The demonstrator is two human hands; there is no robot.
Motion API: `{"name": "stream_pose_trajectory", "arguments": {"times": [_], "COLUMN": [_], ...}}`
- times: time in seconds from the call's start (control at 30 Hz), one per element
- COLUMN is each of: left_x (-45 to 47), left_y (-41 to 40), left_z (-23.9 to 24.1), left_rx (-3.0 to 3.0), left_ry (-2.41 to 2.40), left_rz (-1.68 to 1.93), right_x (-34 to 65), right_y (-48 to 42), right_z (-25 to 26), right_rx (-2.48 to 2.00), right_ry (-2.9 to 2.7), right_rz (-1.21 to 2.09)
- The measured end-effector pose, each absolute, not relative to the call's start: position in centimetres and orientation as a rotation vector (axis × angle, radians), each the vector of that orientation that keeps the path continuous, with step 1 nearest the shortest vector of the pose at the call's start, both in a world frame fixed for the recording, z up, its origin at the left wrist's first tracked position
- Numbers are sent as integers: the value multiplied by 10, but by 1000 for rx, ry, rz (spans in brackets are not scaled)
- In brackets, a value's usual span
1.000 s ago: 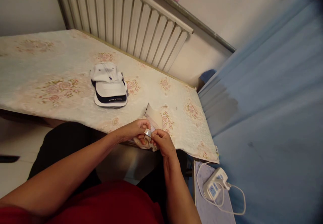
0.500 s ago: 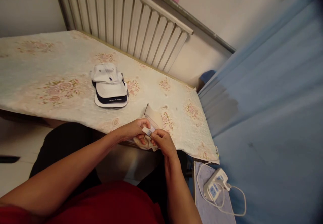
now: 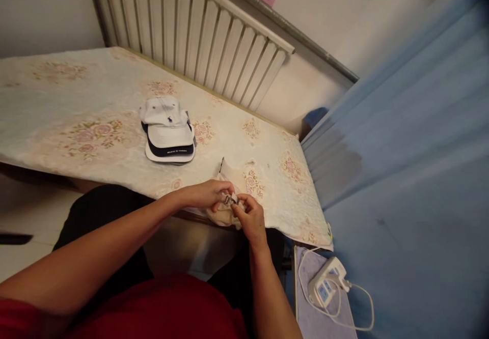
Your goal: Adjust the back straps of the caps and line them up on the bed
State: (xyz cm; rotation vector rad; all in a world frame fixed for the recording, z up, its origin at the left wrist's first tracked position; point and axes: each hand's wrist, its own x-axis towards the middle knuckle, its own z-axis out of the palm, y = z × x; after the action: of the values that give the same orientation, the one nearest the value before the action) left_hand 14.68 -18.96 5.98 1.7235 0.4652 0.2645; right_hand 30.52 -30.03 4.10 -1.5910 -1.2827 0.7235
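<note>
A beige cap [image 3: 224, 218] lies at the near edge of the bed, brim pointing away from me, with both hands over its back part. My left hand [image 3: 208, 195] is closed in a pinch on the cap's strap, beside a small metal buckle [image 3: 228, 199]. On the other side, my right hand [image 3: 252, 218] pinches the pale strap [image 3: 234, 197] near that buckle between thumb and fingers. The fingers partly hide how the strap runs through the buckle.
Several stacked caps, a white one [image 3: 168, 120] on top, rest on the floral bedspread [image 3: 214, 150]. A radiator [image 3: 194, 38] runs behind. Blue curtain [image 3: 401, 176] hangs at right, above a small table with a white power strip [image 3: 326, 280] and cable.
Both hands have shifted slightly right. The pale strap end that stuck out between them has turned, and the metal buckle now shows.
</note>
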Motion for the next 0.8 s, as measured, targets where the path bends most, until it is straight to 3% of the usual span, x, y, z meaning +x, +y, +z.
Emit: {"name": "stream_pose_trajectory", "arguments": {"times": [0.17, 0.43, 0.8], "left_x": [148, 144, 155], "left_y": [-181, -180, -187], "left_z": [76, 78, 70], "left_rx": [2040, 1639, 1861], "left_ry": [439, 434, 522], "left_rz": [372, 212, 355], "right_x": [308, 308, 305], "right_y": [-302, -308, -306], "right_z": [37, 49, 54], "right_rx": [-1563, -1662, -1704], "right_ry": [-1234, -1412, -1547], "right_rz": [744, 546, 405]}}
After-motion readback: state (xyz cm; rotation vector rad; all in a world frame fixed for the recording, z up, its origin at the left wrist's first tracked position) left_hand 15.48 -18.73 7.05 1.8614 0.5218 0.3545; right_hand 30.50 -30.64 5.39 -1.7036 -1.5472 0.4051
